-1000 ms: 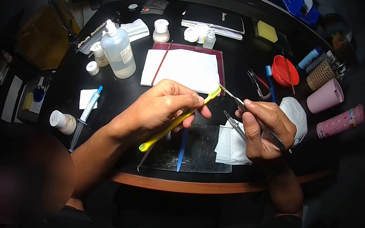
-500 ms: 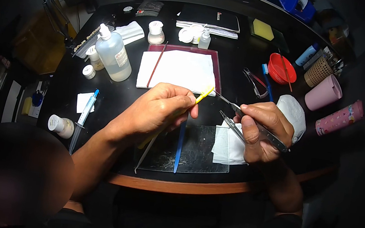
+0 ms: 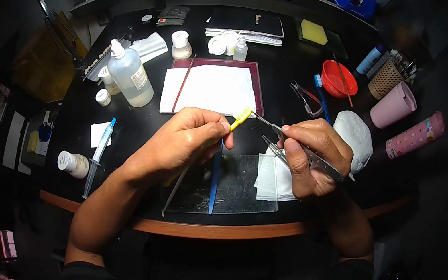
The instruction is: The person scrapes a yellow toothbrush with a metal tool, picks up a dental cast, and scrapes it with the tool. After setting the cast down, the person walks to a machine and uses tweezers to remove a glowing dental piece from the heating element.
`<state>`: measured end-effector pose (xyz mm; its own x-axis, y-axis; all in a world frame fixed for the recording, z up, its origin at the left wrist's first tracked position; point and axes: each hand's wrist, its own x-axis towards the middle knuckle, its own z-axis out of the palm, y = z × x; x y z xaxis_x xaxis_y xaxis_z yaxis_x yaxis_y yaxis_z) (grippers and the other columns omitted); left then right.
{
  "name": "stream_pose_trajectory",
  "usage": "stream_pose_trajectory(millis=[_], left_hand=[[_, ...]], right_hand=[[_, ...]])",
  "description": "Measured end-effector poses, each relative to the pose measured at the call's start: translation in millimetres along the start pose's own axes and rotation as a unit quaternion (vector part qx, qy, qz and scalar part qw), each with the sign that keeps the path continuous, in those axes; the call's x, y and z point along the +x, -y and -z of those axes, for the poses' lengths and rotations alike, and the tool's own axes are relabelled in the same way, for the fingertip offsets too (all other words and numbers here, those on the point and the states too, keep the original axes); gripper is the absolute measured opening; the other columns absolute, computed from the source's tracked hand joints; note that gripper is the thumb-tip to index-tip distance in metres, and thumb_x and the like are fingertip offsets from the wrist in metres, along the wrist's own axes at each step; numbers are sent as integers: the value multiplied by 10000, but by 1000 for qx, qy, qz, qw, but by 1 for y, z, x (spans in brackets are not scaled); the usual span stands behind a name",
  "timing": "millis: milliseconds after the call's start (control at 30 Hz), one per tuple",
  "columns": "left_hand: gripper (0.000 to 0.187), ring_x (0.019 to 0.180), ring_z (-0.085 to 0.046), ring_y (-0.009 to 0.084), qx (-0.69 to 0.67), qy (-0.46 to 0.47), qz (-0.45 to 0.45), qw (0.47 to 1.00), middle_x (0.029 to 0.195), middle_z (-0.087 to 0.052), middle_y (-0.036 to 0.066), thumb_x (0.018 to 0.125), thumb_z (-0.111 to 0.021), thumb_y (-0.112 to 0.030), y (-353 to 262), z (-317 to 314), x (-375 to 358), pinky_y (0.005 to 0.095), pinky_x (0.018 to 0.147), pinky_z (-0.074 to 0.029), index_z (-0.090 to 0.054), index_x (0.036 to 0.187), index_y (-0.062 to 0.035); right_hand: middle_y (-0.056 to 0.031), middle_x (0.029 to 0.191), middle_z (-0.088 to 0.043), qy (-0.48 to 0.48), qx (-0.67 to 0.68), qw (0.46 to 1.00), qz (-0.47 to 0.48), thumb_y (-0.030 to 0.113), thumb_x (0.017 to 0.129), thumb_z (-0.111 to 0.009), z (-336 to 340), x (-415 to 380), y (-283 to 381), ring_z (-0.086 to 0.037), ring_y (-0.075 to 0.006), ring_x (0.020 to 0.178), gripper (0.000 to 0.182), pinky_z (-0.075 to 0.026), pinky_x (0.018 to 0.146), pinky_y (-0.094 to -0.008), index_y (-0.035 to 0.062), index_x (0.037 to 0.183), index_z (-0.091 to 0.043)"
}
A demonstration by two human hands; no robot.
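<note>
My left hand (image 3: 195,136) pinches a slim yellow piece (image 3: 241,118) with a widened upper end between thumb and fingertips. Metal tweezers (image 3: 318,161) sit in my right hand (image 3: 317,154), index finger along the upper arm and thumb against the lower. Their arms are spread; the upper tip is right at the yellow piece's end, while the other points out lower down. Below my left hand, a blue stick (image 3: 214,188) and a thin hooked tool (image 3: 174,193) overlap the clear slab (image 3: 246,187). Folded white tissue (image 3: 275,181) lies under my right hand.
Ahead is a white towel (image 3: 214,89) with a red-brown brush (image 3: 183,85) on it. A squeeze bottle (image 3: 132,77), a syringe (image 3: 101,148) and small jars (image 3: 72,164) stand or lie left. Rightward are a red bowl (image 3: 333,84), a blue toothbrush (image 3: 322,100) and pink tumblers (image 3: 394,107).
The whole view has shifted slightly, with things on the table sliding left in the picture. Both hands keep their holds, and the upper tweezer tip stays by the yellow piece.
</note>
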<state>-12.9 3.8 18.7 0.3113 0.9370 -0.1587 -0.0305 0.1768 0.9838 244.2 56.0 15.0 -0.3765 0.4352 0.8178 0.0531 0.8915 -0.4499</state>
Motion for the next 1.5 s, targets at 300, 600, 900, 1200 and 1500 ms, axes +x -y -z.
stream_pose_trajectory(millis=[300,600,900,1200,1500], left_hand=[[324,626,-442,49,6,-4,-12,1000,680,-517,-50,1088,-572,-269,1,-1,0,234,592,-334,-714,913,-36],[329,594,-406,39,49,-27,-19,998,659,-480,-66,1101,-578,-268,-1,-5,-1,236,565,-304,-717,921,-30],[321,595,-439,38,98,-46,-25,994,658,-511,-51,1097,-582,-247,3,-4,0,235,570,-330,-726,935,-11],[317,528,-432,28,103,-53,-56,992,600,-509,-56,1082,-561,-206,6,-4,2,246,493,-314,-713,894,-1],[327,546,-452,44,121,-55,-46,990,614,-519,-44,1081,-580,-240,7,-4,2,252,523,-341,-724,907,-5]], right_hand=[[-175,861,-726,-5,-4,1000,14,-41,888,-731,1,0,1,-730,-227,701,122,-574,588,-303,-66,1006,-751],[-174,868,-725,24,-16,999,17,-45,889,-728,1,3,-1,-743,-220,714,130,-578,592,-287,-64,1017,-746],[-165,903,-729,46,-40,998,32,-78,892,-727,0,6,-2,-748,-184,725,164,-600,597,-267,-65,1054,-741],[-162,901,-733,30,-40,999,10,-75,893,-730,-1,4,1,-753,-188,737,168,-608,605,-271,-55,1059,-746],[-164,866,-726,-26,-68,997,-8,-74,897,-703,1,3,-2,-735,-207,706,152,-581,587,-289,-71,1045,-742]])
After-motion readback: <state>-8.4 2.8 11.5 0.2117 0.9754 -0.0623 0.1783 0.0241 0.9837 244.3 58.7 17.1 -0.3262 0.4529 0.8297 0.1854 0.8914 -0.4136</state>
